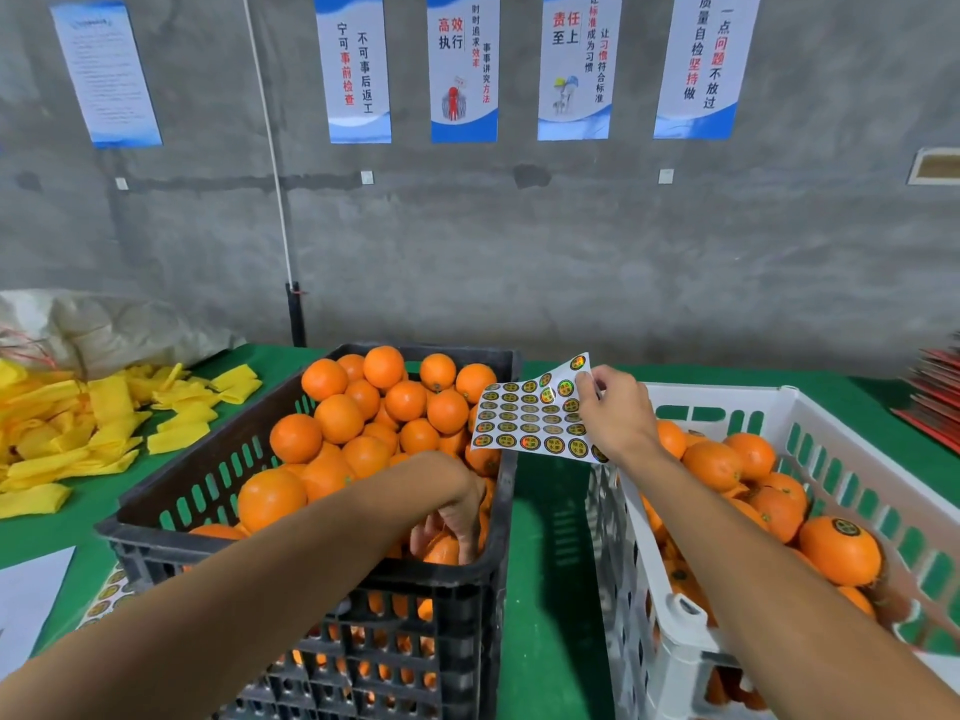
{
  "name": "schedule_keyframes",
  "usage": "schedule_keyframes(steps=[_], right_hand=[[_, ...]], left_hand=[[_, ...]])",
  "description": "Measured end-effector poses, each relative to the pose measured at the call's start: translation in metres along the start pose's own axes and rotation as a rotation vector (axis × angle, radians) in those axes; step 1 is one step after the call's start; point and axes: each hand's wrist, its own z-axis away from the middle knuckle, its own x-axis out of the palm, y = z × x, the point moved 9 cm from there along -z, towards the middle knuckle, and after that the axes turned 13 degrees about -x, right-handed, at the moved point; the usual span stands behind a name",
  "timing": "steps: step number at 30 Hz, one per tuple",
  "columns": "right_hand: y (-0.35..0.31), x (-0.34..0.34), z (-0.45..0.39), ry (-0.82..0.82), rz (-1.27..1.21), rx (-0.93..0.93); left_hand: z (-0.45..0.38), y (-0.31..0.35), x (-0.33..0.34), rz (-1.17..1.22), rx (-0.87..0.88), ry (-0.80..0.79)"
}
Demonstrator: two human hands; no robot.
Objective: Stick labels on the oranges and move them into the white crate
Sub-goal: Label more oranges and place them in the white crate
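While the right hand (615, 410) holds up a white sheet of round gold-and-black labels (535, 415) by its right edge, thumb and fingers pinched on the paper, the left hand (457, 517) reaches down into the black slotted plastic crate (171, 527) and curls its fingers around one orange (441, 550) near the crate's right wall. The sheet hangs in the air above the gap between the two crates, its top corner curling away. The black crate is heaped with unlabelled oranges (374, 418). To its right stands the white slotted plastic crate (841, 433), partly filled with oranges; one of them (839, 550) at the near side shows a round dark label on top. Both crates sit on a green tabletop (550, 511). A pile of yellow foam sleeves (88, 423) lies on the left of the table, and another label sheet (106, 595) lies at the near left, beside the black crate.
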Motion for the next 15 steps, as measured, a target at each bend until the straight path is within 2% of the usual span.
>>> schedule_keyframes(steps=[3, 6, 8, 11, 15], right_hand=[[0.001, 0.003, 0.0, -0.016, -0.022, 0.011], [0.002, 0.003, 0.001, -0.017, -0.01, 0.009], [0.003, 0.002, 0.001, -0.019, -0.001, 0.012], [0.003, 0.005, 0.002, -0.035, 0.019, 0.019], [-0.001, 0.009, 0.003, -0.088, 0.075, 0.005]], left_hand=[[0.001, -0.009, -0.004, -0.037, 0.024, 0.013], [0.006, -0.02, -0.022, 0.087, 0.062, -0.012], [0.011, -0.031, -0.047, 0.222, 0.092, 0.066], [0.026, -0.044, -0.094, 0.494, 0.189, 0.318], [0.081, -0.04, -0.154, 0.767, 0.391, 0.94]])
